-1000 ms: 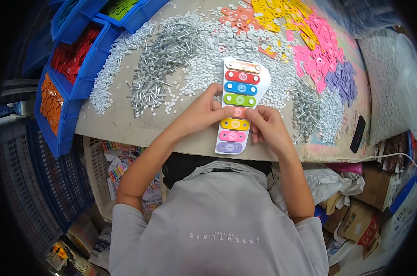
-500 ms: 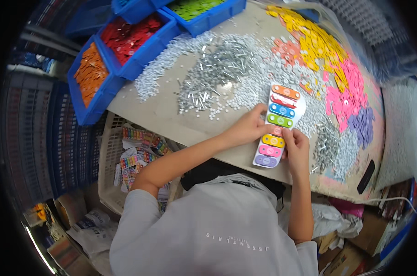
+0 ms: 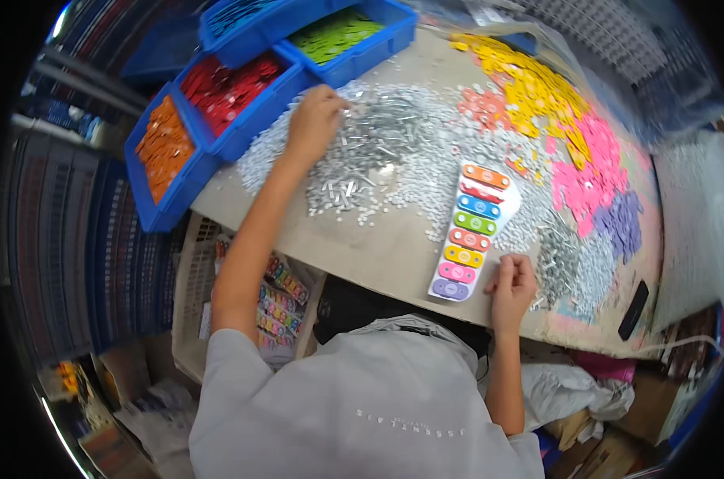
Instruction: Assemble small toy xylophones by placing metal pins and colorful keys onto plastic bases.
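A toy xylophone [image 3: 483, 190], a white board with a row of coloured bars, lies on the table in front of me. My right hand [image 3: 512, 291] rests just beside its lower right edge, fingers curled together; anything inside them is hidden. Far to the left, my left hand [image 3: 317, 120] reaches to the heap of small white caps [image 3: 268, 154], next to the silver metal pins [image 3: 386, 124]. Its fingers are bent and drawn together at the heap, and I cannot make out what they hold.
Blue bins with orange [image 3: 166, 148], red [image 3: 230, 88], green [image 3: 334, 36] and blue pieces stand at the back left. Yellow [image 3: 538, 80], pink [image 3: 589, 172] and purple [image 3: 617, 219] bars are piled at the right. A crate [image 3: 188, 307] with colourful items sits below the table's edge.
My left hand has let go of the xylophone and moved far left to the white caps. My right hand has come off the bars to the board's side. The xylophone stays on the table.
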`<action>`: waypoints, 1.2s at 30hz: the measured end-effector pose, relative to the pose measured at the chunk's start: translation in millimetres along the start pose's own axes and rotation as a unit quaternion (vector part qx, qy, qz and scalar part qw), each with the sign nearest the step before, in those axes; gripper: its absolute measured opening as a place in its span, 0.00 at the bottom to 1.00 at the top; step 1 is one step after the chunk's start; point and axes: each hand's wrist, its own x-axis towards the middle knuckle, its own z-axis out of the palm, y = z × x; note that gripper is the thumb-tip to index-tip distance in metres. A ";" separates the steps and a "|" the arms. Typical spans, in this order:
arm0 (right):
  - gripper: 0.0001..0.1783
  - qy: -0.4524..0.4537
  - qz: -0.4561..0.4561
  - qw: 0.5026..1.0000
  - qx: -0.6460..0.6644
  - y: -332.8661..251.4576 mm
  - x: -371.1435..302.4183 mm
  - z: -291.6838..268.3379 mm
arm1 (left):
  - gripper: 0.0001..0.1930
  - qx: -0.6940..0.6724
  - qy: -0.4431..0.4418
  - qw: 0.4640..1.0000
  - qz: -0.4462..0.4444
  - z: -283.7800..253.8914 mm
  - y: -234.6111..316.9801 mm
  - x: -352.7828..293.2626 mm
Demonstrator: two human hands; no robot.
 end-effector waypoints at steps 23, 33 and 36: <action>0.09 0.336 -0.027 0.874 -0.349 48.0 16.7 -251.3 | 0.04 0.136 0.022 0.988 -0.065 -13.9 -30.6 -18.8; 0.10 0.395 -0.086 0.826 -0.392 41.8 27.2 -244.6 | 0.05 -0.051 0.025 0.998 -0.005 -27.2 87.0 -33.5; 0.09 0.424 -0.102 0.834 -0.339 5.5 18.4 -165.8 | 0.06 -0.238 -0.098 0.961 -0.098 -26.6 142.2 -59.8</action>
